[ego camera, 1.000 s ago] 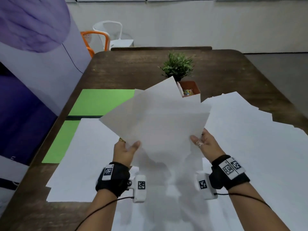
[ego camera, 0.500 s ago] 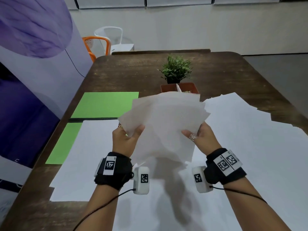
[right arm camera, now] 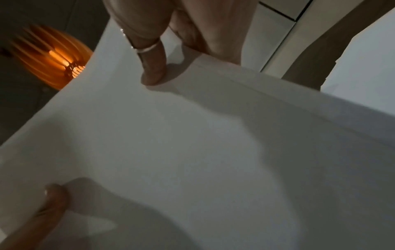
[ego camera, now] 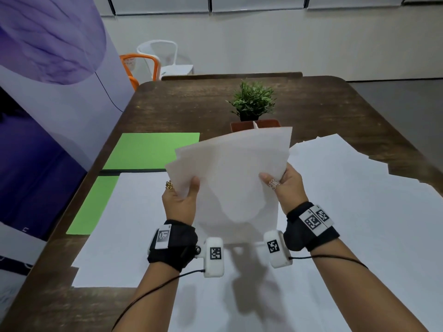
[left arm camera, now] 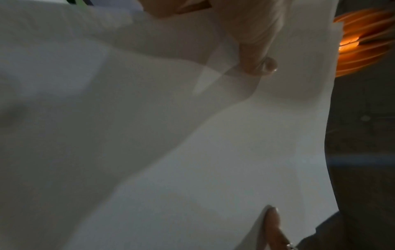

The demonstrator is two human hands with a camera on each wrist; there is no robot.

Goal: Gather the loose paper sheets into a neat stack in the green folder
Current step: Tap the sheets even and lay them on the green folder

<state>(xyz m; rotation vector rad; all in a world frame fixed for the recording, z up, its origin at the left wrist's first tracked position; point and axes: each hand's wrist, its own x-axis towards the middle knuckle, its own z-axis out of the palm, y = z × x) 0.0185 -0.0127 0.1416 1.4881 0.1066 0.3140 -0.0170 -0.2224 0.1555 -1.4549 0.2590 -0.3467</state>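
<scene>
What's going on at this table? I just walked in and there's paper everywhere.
A person is tidying loose paper. Their left hand and right hand each grip one side of a bundle of white sheets, held upright above the table, its edges not yet squared. The green folder lies open on the left, partly covered by paper. More sheets are spread over the right side. A potted plant stands behind the bundle.

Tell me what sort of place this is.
Probably an office or meeting room: a long wooden table with a small potted plant, spare chairs against a plain wall, and a large purple printed banner standing on the left.
</scene>
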